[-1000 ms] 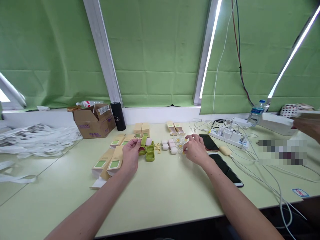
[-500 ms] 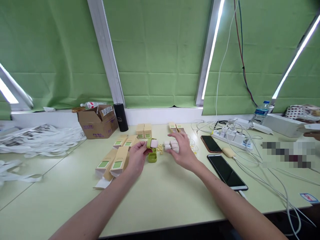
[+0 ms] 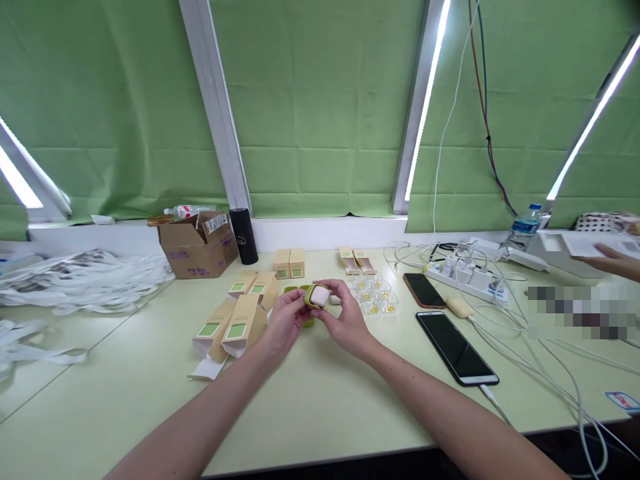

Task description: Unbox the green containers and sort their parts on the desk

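Note:
Both hands meet over the middle of the table. My left hand (image 3: 284, 321) pinches a small green case (image 3: 309, 301) with a pale, pinkish-white rounded block (image 3: 321, 296) sitting in it. Against its right side press the thumb and fingers of my right hand (image 3: 349, 324); both hands grip the case. Under and behind my hands, other green pieces (image 3: 291, 289) show in part. Just beyond my right fingers lies another whitish block (image 3: 335, 300), mostly hidden. Clear plastic cups with yellow centres (image 3: 371, 293) stand in a cluster to the right of my right hand.
Tan cartons with green labels (image 3: 244, 323) lie left of my hands, more cartons (image 3: 289, 263) behind. A cardboard box (image 3: 197, 248) and black bottle (image 3: 243, 236) stand farther back. Two phones (image 3: 456, 348), cables and a power strip (image 3: 467, 276) lie right. Another person's hand (image 3: 613, 261) holds a white box.
My right hand has moved left from the whitish blocks onto the green case. The case has shifted slightly right. At the far right, another person's hand has come further into view with a white box.

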{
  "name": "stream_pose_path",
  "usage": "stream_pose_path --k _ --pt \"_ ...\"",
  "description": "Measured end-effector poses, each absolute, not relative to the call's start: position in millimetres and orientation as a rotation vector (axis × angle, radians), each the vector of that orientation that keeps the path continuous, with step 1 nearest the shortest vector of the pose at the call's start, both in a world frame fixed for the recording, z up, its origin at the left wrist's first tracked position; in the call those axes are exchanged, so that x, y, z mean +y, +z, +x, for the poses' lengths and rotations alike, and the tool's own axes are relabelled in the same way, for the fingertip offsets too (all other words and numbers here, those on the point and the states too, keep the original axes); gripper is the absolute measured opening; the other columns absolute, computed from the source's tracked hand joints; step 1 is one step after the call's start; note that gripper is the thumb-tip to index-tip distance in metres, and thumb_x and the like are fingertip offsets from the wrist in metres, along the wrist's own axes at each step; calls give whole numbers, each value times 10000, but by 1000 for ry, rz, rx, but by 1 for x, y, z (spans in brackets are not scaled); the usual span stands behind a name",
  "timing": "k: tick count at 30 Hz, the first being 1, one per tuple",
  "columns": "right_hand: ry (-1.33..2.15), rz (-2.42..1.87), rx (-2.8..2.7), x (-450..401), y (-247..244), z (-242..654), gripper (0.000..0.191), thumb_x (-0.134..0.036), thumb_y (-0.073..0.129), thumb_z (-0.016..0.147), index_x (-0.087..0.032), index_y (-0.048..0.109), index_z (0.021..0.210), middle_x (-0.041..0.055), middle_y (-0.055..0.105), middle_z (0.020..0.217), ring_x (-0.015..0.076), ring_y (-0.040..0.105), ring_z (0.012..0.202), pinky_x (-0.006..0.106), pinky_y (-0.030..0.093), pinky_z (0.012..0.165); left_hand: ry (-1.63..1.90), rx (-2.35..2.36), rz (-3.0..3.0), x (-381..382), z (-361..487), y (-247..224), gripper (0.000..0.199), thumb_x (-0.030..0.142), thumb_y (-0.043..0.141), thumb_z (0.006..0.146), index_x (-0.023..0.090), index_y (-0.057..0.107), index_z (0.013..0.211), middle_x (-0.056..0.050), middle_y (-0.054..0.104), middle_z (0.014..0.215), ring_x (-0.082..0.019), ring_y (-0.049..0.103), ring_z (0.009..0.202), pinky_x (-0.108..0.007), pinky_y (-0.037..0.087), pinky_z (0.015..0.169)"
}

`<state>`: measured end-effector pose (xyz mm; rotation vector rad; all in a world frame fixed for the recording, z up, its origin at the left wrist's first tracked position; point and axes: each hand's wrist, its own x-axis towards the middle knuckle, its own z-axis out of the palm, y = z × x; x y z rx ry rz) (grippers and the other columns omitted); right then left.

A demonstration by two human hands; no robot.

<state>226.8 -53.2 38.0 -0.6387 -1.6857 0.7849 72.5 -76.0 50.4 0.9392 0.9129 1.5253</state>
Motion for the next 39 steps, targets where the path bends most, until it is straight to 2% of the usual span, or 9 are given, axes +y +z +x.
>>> stream_pose_path --k 5,9,12,17,24,31,34,39 --pt "829 -703 -1626 -50 33 234 376 -266 756 776 -261 604 1120 36 703 1127 248 627 1035 431 485 949 1580 1024 1163 -79 71 55 384 423 847 740 170 731 1005 -103 755 987 -218 702 885 -332 554 779" --pt "829 -692 -1623 -46 29 241 366 -299 741 782 -259 598 1116 37 693 1121 243 612 1023 416 476 930 1598 1047 1418 -78 62 57 404 372 803 800 199 714 1154 -134 745 1189 -274 670 1152 -367 534 918" --pt "817 -684 -1632 -45 28 243 370 -328 726 811 -259 593 1149 45 687 1141 241 610 1022 417 482 935 1559 1022 1547 -79 58 56 429 311 797 807 213 714 1217 -140 727 1267 -290 645 1229 -384 512 974" --pt "777 -625 -1685 -48 29 245 340 -312 701 848 -262 608 1171 47 676 1131 241 615 1036 420 493 942 1481 1037 1585 -82 61 53 492 230 821 758 240 741 1244 -134 700 1345 -290 653 1201 -408 538 979" --pt "772 -558 -1710 -46 27 246 335 -393 700 878 -262 645 1182 65 630 1112 252 624 1071 420 533 948 1438 1025 1590 -81 67 54 468 182 853 689 240 779 1148 -124 742 1241 -285 690 1108 -434 553 973" --pt "1179 -439 -1540 -42 24 244 516 -577 745 867 -276 623 1268 88 674 1195 259 681 1061 418 587 922 1471 1137 1635 -82 70 50 477 187 824 688 243 761 1157 -113 735 1212 -268 690 1039 -425 586 911" --pt "1305 -385 -1438 -42 23 243 564 -592 775 849 -279 597 1283 77 708 1131 259 702 1034 422 596 904 1511 1204 1684 -82 71 48 415 226 816 725 256 764 1136 -102 720 1181 -247 677 995 -406 589 884" --pt "1374 -402 -1384 -39 21 241 536 -615 731 884 -281 574 1273 65 721 1035 256 713 984 431 604 865 1558 1242 1773 -83 72 47 377 243 820 753 274 759 1123 -92 694 1185 -239 662 1016 -384 575 889"
